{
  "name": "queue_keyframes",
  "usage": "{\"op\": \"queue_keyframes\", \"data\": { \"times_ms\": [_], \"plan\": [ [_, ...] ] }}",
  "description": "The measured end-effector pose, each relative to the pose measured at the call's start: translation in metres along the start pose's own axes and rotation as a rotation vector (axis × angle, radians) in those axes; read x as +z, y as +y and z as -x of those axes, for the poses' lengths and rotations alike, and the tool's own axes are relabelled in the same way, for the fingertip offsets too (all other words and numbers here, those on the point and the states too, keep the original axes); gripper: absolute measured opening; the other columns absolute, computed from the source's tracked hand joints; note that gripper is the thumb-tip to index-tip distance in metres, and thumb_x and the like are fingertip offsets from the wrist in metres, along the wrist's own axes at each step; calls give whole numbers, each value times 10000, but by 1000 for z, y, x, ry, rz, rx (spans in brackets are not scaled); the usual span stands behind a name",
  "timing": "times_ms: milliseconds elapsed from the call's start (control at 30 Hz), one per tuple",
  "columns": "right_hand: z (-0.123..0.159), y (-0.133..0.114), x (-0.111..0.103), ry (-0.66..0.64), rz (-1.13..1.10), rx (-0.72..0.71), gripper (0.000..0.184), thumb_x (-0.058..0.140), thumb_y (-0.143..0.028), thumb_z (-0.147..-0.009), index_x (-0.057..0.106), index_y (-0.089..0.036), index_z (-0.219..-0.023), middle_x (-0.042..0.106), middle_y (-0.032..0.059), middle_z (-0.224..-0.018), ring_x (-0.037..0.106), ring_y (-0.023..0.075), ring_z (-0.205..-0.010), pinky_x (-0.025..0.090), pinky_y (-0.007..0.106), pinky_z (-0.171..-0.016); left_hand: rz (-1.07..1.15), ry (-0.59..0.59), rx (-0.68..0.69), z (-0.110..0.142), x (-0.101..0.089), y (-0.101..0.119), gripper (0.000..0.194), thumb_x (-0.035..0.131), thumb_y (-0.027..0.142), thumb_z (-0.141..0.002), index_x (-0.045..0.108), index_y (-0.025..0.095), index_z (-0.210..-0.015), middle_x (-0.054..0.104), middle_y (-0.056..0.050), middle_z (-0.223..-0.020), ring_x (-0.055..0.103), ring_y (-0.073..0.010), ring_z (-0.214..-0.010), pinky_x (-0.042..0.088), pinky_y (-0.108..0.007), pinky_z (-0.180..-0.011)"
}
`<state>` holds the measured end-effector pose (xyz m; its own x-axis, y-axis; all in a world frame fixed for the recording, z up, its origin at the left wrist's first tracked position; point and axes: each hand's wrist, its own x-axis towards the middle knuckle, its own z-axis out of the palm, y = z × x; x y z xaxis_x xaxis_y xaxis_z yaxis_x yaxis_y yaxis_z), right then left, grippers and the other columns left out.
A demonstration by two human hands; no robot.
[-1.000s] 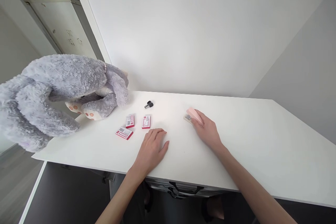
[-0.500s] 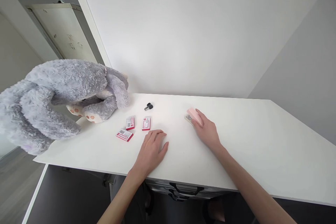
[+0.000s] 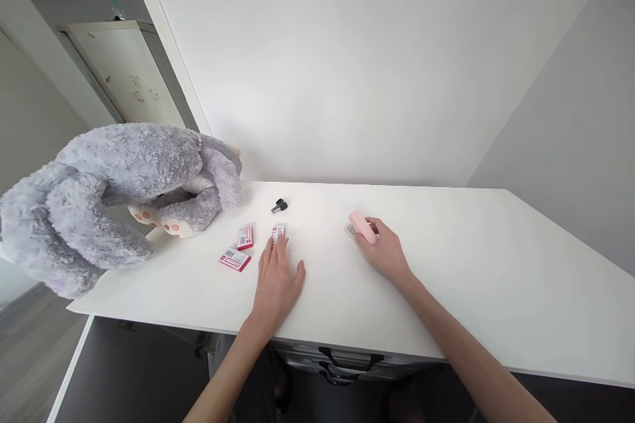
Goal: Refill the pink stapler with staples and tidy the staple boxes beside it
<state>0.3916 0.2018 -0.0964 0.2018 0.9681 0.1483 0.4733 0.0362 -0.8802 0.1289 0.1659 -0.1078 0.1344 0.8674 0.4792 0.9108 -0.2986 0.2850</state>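
A pink stapler [image 3: 364, 227] with a pale base is gripped in my right hand [image 3: 387, 252], thumb and fingers closed around its sides, over the right-middle part of the desk. My left hand [image 3: 276, 284] lies palm down with its fingers stretched out and the thumb apart. Its fingertips reach over the near part of a small white-and-red box [image 3: 278, 230], partly hiding it. Just left of that hand lie two more such boxes, one upper box [image 3: 245, 236] and one lower box [image 3: 235, 259], with printed labels facing up.
Behind the boxes lies a small item with black handles and a metal end [image 3: 280, 205]. A large grey plush toy [image 3: 133, 165] slumps over the left end of the white desk [image 3: 446, 317]. A wall [image 3: 347, 79] runs along the back edge. Black drawer handles [image 3: 351, 360] show below the front edge.
My left hand has moved left and forward onto the nearest box, its fingers straightening. My right hand still holds the stapler, now turned slightly. The view has tilted a little upward.
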Motion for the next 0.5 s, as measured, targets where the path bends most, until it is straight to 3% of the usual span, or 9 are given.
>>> {"op": "queue_keyframes", "data": {
  "times_ms": [133, 333, 500],
  "plan": [
    [4, -7, 1, -136, -18, 11, 485, 604, -451, -877, 592, -281, -1331, 696, 53, -1051, 665, 233, -866, 536, 336, -673, 54, -96, 139, -1, -7, 5, 633, 496, 295, -1012, 256, 199, -1590, 443, -169, -1597, 402, -340, -1497, 436, -548, -1157],
    [6, -13, -2, -265, -94, -45, 442, 592, -485, -922, 620, -289, -1317, 691, 27, -1008, 672, 212, -899, 555, 351, -799, 172, -229, 363, -4, -16, 15, 494, 441, 220, -1032, 363, 251, -1518, 578, -90, -1486, 523, -252, -1405, 499, -446, -1091],
    [9, -16, -4, -396, -229, -4, 417, 585, -555, -934, 614, -295, -1260, 659, 3, -970, 645, 151, -604, 544, 316, -562, 215, -299, 438, -7, -23, 21, 499, 431, 163, -1012, 397, 260, -1501, 590, -84, -1460, 537, -243, -1370, 495, -446, -1090]
  ]
}}
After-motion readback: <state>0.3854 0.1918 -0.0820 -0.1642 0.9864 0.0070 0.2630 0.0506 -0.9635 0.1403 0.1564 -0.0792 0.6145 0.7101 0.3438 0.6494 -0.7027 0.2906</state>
